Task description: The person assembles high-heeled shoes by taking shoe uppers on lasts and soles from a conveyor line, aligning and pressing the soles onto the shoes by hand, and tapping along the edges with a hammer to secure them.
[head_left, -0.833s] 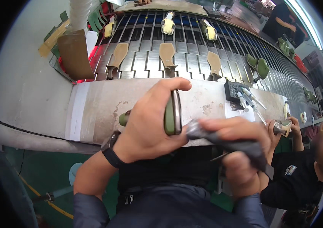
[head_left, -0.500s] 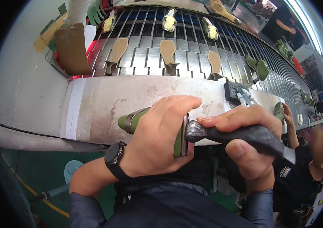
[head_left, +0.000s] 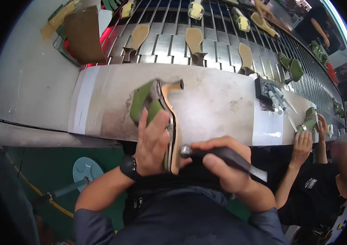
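Observation:
My left hand grips a green high-heeled shoe turned sole-up, its tan sole facing right and its heel pointing away from me. My right hand is closed around the dark handle of a small hammer, whose round metal head touches the sole near the toe. Both hands hover over the front edge of the worn metal workbench. A black watch sits on my left wrist.
Behind the bench runs a slatted conveyor carrying tan soles and green shoes on stands. A black holder with tools stands at the bench's right. A co-worker's hands work on another green shoe at the right. Cardboard lies at the far left.
I have turned the shoe upright on end so its sole and heel show, and the hammer head has come in against the sole near the toe.

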Tool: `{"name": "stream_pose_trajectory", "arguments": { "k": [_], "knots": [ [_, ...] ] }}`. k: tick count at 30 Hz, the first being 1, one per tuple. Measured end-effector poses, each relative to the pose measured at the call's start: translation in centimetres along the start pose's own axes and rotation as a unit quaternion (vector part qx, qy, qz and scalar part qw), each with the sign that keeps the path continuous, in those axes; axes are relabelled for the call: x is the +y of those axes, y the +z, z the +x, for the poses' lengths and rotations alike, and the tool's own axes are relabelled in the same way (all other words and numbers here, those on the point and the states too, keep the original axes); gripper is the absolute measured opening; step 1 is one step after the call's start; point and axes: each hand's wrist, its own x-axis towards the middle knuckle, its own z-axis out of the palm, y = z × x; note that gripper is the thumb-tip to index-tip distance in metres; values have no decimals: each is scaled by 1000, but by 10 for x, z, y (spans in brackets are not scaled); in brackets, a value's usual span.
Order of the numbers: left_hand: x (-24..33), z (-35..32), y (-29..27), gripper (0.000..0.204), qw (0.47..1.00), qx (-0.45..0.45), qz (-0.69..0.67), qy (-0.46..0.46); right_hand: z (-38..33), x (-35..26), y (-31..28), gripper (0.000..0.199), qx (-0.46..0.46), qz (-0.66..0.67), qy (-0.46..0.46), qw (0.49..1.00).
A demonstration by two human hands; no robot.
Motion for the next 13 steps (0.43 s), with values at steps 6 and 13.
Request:
{"name": "stream_pose_trajectory", "arguments": {
  "k": [6, 13],
  "knots": [
    [-22, -27, 3, 108, 991, -75, 110, -12, 1, 65, 26, 24, 178, 191, 141, 955],
    [-23, -38, 12, 94, 994, -26, 101, -40, 20, 72, 41, 26, 198, 254, 155, 934]
  ]
}}
